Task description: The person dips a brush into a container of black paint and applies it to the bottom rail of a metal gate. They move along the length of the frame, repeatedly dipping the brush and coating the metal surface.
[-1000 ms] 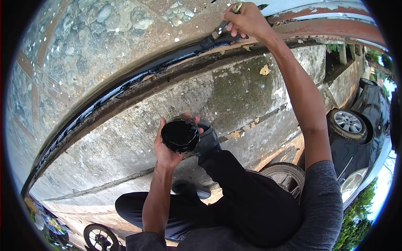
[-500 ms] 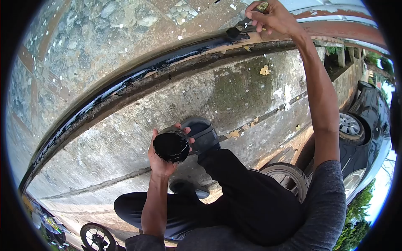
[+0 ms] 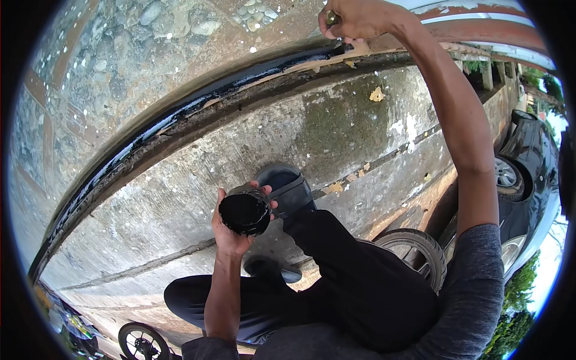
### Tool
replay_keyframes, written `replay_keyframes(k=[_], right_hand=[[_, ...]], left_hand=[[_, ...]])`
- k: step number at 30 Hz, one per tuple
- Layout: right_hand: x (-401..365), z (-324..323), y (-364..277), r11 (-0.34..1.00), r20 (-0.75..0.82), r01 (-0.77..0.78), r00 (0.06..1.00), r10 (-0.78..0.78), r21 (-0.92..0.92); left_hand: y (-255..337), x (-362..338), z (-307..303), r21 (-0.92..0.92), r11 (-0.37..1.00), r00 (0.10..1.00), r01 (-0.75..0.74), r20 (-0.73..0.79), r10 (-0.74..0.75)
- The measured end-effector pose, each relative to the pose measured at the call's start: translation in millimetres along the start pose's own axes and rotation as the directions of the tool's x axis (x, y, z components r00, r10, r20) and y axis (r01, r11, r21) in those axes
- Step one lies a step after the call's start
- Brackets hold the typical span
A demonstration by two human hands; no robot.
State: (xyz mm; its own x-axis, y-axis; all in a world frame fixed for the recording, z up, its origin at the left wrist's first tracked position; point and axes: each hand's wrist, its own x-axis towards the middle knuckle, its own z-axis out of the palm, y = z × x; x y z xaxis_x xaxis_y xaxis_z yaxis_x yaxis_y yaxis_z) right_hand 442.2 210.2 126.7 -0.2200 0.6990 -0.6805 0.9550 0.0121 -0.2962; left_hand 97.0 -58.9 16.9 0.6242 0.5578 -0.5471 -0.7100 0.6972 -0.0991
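Observation:
My left hand (image 3: 233,235) is wrapped round a round container of black paint (image 3: 245,213), its open top facing the camera, beside my shoe. Up at the top, my right hand (image 3: 354,21) grips a paintbrush by its handle (image 3: 331,18). The dark bristles are mostly hidden under the fingers, close to the right end of the black-painted strip (image 3: 234,81). That strip curves along the base of the stone-patterned surface and looks glossy in places.
Rough concrete (image 3: 198,162) with paint spots lies below the strip. My sandal (image 3: 285,189) rests on it. A motorcycle wheel (image 3: 414,255) and a dark car (image 3: 528,180) are at the right. Another wheel (image 3: 143,343) is at the lower left.
My right hand has moved left and turned over, with the brush now closer to the strip and more hidden. My left hand and the container have hardly moved.

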Motion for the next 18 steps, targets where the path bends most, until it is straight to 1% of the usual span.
replay_keyframes(k=[1, 2, 3, 4, 6, 7, 10, 13, 14, 17, 18], right_hand=[[0, 4, -21, 0.999, 0.006, -0.039, 0.999, 0.039, 0.036], [-3, 4, -35, 0.996, -0.004, 0.073, 0.997, -0.073, 0.049], [-7, 4, -46, 0.981, -0.018, 0.185, 0.983, -0.184, 0.058], [-8, 4, -52, 0.953, -0.032, 0.295, 0.956, -0.293, 0.067], [9, 9, -46, 0.960, -0.032, 0.277, 0.961, -0.276, 0.045], [16, 11, -44, 0.962, -0.031, 0.270, 0.963, -0.269, 0.032], [9, 7, -29, 0.940, -0.081, 0.124, 0.991, -0.104, 0.318], [13, 5, -18, 0.965, -0.080, -0.008, 0.996, 0.030, 0.263], [20, 7, -9, 0.971, -0.110, -0.082, 0.988, 0.109, 0.224], [0, 2, -40, 0.981, -0.229, 0.072, 0.973, -0.029, 0.182], [5, 4, -48, 0.947, -0.282, 0.304, 0.922, -0.266, 0.104]], left_hand=[[-1, -2, -1, -0.002, 1.000, 1.000, 0.000, -0.001, 0.000], [-1, -3, -2, -0.004, 1.000, 1.000, 0.000, -0.001, 0.000], [-2, -3, -3, -0.006, 1.000, 1.000, -0.002, 0.001, 0.002], [-2, -4, -2, 0.006, 1.000, 1.000, -0.003, -0.028, 0.003], [-3, -8, 0, 0.030, 1.000, 0.996, -0.007, -0.088, 0.009], [-2, -11, -1, 0.024, 1.000, 0.996, -0.001, -0.092, 0.003], [0, -21, -5, 0.012, 1.000, 0.995, -0.011, -0.099, 0.012], [3, -31, -9, 0.007, 1.000, 0.995, -0.018, -0.094, 0.019], [5, -36, -12, -0.006, 1.000, 0.996, -0.018, -0.090, 0.018], [8, -56, -11, -0.016, 0.999, 0.992, -0.039, -0.119, 0.037], [9, -62, -10, -0.014, 0.999, 0.990, -0.047, -0.131, 0.045]])
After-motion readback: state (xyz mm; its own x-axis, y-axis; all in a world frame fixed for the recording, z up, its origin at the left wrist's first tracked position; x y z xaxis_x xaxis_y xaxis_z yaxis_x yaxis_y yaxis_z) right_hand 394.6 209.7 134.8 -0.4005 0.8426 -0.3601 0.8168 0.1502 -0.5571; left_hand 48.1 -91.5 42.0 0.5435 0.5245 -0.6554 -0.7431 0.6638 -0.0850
